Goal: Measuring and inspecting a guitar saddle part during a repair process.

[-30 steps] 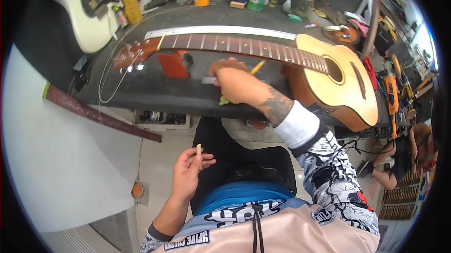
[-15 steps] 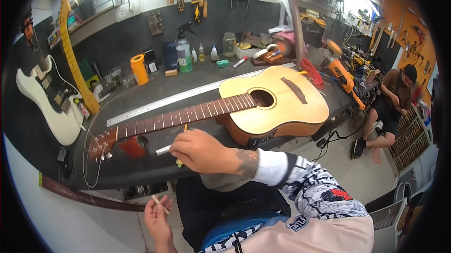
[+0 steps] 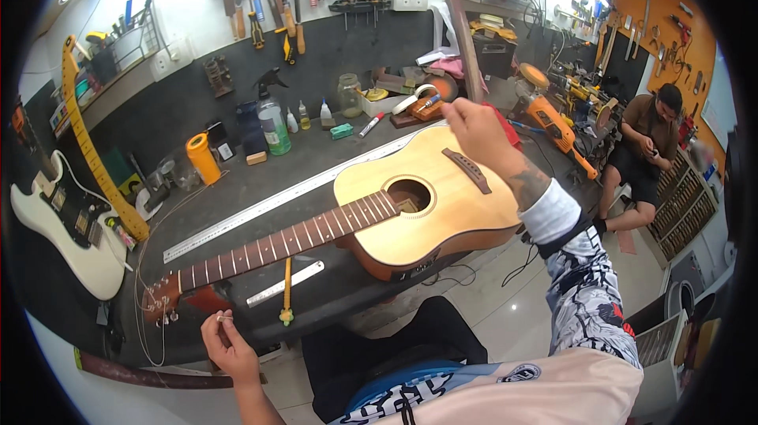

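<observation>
A natural-top acoustic guitar [image 3: 489,208] lies across the dark bench, its neck pointing left over a reddish wooden support [image 3: 205,299]. My left hand [image 3: 233,350] is near the headstock [image 3: 162,295], closed on a small pale stick [image 3: 223,318]. My right hand [image 3: 482,129] is raised over the guitar body by the cluttered rear of the bench. Its fingers are curled, and what they hold, if anything, is hidden. Below the fretboard lie a short steel ruler [image 3: 264,292] and a yellow pencil-like stick [image 3: 287,279]. A long metal ruler [image 3: 237,220] lies behind the neck.
A white electric guitar [image 3: 67,259] and a yellow neck [image 3: 99,161] stand at left. Bottles, a jar [image 3: 350,95] and tools line the back. An orange power tool [image 3: 553,121] sits at right, near a seated person [image 3: 647,141] and a slatted rack [image 3: 679,204].
My right hand has left the short ruler and moved up and rightward to the back of the bench above the guitar body. My view has tilted up; my left hand still grips the pale stick.
</observation>
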Motion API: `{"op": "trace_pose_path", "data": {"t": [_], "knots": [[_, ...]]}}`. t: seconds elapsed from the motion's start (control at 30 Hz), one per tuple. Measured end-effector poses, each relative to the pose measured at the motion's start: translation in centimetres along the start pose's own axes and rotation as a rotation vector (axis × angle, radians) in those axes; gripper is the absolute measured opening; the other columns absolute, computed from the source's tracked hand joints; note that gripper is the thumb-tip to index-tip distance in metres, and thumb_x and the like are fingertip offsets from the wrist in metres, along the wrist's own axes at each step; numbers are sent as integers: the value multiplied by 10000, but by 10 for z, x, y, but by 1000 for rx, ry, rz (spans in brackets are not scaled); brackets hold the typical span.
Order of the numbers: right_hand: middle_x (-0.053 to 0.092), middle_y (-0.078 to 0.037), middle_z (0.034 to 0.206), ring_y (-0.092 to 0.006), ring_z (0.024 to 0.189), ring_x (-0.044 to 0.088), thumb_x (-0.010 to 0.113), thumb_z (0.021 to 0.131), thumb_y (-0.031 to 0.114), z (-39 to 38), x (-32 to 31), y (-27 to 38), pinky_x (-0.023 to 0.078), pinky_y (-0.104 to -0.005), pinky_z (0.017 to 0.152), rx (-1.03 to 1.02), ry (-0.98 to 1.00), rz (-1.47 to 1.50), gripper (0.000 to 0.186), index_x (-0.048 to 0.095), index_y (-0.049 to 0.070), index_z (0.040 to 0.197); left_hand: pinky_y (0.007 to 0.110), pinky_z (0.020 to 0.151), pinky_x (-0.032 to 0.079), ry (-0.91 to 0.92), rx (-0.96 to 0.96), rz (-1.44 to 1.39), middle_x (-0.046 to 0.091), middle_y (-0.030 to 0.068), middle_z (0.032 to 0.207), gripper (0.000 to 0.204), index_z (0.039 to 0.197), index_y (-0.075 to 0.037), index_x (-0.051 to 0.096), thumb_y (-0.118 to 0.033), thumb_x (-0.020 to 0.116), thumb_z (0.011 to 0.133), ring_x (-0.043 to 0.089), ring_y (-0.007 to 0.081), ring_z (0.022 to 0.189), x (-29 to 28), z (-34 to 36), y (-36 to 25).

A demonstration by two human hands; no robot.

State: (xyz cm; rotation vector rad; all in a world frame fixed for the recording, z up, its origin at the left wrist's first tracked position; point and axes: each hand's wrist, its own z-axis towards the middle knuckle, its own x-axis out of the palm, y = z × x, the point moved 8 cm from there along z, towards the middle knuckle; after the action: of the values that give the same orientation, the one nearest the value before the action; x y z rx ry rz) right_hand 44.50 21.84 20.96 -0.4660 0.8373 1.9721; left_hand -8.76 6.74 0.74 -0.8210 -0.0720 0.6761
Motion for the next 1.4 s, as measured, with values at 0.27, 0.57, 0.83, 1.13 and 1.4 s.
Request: {"op": "trace_pose_path", "data": {"t": [0.27,0.57,0.83,1.13,1.4], "knots": [[684,-201,969,-399,959,648,682,898,162,127,17,-114,516,-476,846,-232,-60,-342,158,704,45,1002,359,958,509,-199,19,137,570,134,1175,194,1254,44,493,-34,445,1083,608,209,1036,14,-10,30],[613,-161,1295,-374,1231,567,604,991,290,396,53,-145,476,-469,1046,-42,-59,-673,412,572,221,1397,399,803,470,-314,-59,585,541,161,1035,173,1104,18,510,-147,541,1062,508,260,826,13,-1,-6],[527,-186,1411,-384,1344,484,608,1001,301,489,82,-175,448,-492,1094,86,167,-872,521,456,236,1496,397,795,465,-345,-174,681,541,160,1021,175,1100,17,509,-152,536,1065,500,257,811,19,9,11],[653,-162,1241,-369,1172,627,632,972,293,491,69,-176,513,-473,972,-21,198,-850,345,601,151,1285,395,785,460,-368,-207,715,540,159,1006,178,1096,17,508,-158,530,1068,491,253,794,17,-4,19],[745,-172,1065,-356,1004,714,624,930,373,398,-24,-113,560,-457,866,28,-235,-640,309,737,163,1126,394,775,455,-451,-162,609,538,156,978,194,1093,17,505,-175,526,1071,482,247,773,-2,-23,27]]}}
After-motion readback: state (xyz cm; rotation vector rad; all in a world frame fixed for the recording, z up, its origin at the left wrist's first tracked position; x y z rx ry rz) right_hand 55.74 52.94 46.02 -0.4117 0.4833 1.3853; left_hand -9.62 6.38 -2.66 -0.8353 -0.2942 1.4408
